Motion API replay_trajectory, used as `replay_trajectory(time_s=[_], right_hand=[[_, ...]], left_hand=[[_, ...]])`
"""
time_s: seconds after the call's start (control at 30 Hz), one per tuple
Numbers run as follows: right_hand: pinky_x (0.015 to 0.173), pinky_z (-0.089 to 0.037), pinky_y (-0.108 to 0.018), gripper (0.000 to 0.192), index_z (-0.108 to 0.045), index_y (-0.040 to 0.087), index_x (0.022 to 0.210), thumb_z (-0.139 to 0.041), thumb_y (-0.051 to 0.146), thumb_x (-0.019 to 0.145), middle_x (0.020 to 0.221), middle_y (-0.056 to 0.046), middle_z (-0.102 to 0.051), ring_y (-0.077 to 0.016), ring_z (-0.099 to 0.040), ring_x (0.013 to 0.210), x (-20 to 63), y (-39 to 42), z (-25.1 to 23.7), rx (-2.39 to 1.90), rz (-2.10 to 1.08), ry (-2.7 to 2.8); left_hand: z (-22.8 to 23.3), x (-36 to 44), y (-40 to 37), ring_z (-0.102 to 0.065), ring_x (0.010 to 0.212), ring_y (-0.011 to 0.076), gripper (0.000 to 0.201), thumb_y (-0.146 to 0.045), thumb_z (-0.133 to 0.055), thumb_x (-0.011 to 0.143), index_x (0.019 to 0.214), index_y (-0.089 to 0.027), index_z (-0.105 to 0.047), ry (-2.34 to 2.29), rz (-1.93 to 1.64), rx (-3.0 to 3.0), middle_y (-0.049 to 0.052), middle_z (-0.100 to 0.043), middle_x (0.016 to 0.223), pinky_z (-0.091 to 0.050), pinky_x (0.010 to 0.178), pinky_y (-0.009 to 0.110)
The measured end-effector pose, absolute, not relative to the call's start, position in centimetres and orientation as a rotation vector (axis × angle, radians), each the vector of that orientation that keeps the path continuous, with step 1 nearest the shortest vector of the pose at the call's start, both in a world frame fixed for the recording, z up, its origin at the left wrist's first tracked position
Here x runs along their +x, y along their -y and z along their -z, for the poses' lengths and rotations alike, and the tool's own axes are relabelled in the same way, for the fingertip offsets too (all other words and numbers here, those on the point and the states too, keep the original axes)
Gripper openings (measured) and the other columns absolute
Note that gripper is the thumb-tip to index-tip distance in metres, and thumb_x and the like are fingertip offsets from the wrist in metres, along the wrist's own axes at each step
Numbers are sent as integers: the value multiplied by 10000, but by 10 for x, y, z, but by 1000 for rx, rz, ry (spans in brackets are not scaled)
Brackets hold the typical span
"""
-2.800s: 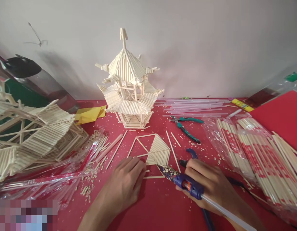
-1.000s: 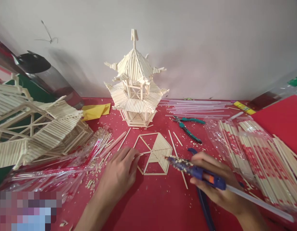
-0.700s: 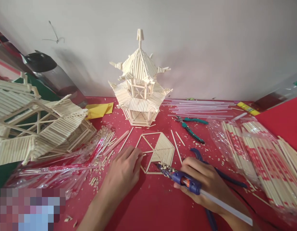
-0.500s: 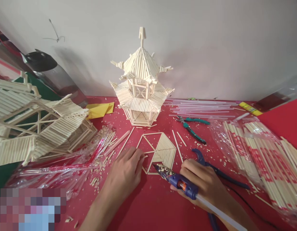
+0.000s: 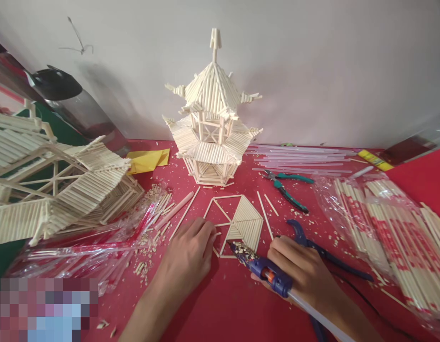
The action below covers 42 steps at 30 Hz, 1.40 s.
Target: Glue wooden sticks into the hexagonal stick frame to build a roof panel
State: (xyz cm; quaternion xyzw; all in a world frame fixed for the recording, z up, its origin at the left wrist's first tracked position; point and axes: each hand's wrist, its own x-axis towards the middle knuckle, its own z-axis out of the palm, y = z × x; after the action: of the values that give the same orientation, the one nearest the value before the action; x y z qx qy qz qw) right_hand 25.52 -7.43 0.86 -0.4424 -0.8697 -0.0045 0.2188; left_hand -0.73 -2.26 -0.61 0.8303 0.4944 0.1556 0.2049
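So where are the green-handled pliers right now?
The green-handled pliers lie on the red table, right of centre, between the stick pagoda model and the bagged chopsticks, just beyond the right hand.

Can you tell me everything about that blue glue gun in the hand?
The glue gun is blue with an orange patch on its side. Its front end is crusted with pale wood crumbs. It lies tilted, nozzle pointing up and left, the tip at the bottom edge of the flat stick panel on the red table. A clear glue stick pokes out of its back end. The right hand wraps around it from above.
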Motion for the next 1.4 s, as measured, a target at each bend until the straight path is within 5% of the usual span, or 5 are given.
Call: replay_trajectory(time_s=[0.6, 1.0, 1.23, 1.33, 1.4], right_hand=[[626, -382, -288, 366, -560, 203, 810, -521, 470, 1058, 770, -15, -581, -160, -557, 690, 261, 77, -14, -1294, -237, 2317], [651, -366, -290, 568, -534, 207, 751, -547, 744, 935, 800, 4, -521, -160, -509, 703, 276, 75, -29, -1176, -1261, 1879], [641, -385, -300, 674, -570, 200, 737, -579, 872, 792, 792, -7, -553, -173, -493, 698, 302, 75, -33, -1093, -1539, 1845], [638, -448, -317, 651, -596, 214, 746, -606, 863, 790, 737, -10, -573, -189, -537, 676, 316, 80, -37, -1170, -1422, 1749], [645, -482, -316, 464, -647, 224, 844, -675, 686, 877, 732, -11, -604, -195, -577, 679, 325, 82, -41, -1401, -1218, 1700]], left_hand=[[6, -8, 22, -621, 862, 226, 207, -206, -411, 1053, 971, -215, -602, -1367, -428, 2309, 55, -654, 949, -458, 769, 349], [7, -11, 21, -636, 835, 223, 196, -221, -436, 1051, 959, -218, -610, -1375, -459, 2357, 49, -663, 941, -450, 737, 331], [6, -12, 22, -649, 892, 222, 168, -209, -457, 1049, 990, -222, -614, -1369, -537, 2363, 46, -676, 977, -454, 754, 325], [3, -9, 23, -640, 861, 217, 174, -213, -461, 1053, 957, -219, -606, -1333, -558, 2390, 42, -671, 942, -451, 745, 327], [1, -7, 25, -634, 845, 212, 178, -208, -459, 1053, 960, -217, -609, -1301, -574, 2408, 42, -668, 934, -454, 742, 328]])
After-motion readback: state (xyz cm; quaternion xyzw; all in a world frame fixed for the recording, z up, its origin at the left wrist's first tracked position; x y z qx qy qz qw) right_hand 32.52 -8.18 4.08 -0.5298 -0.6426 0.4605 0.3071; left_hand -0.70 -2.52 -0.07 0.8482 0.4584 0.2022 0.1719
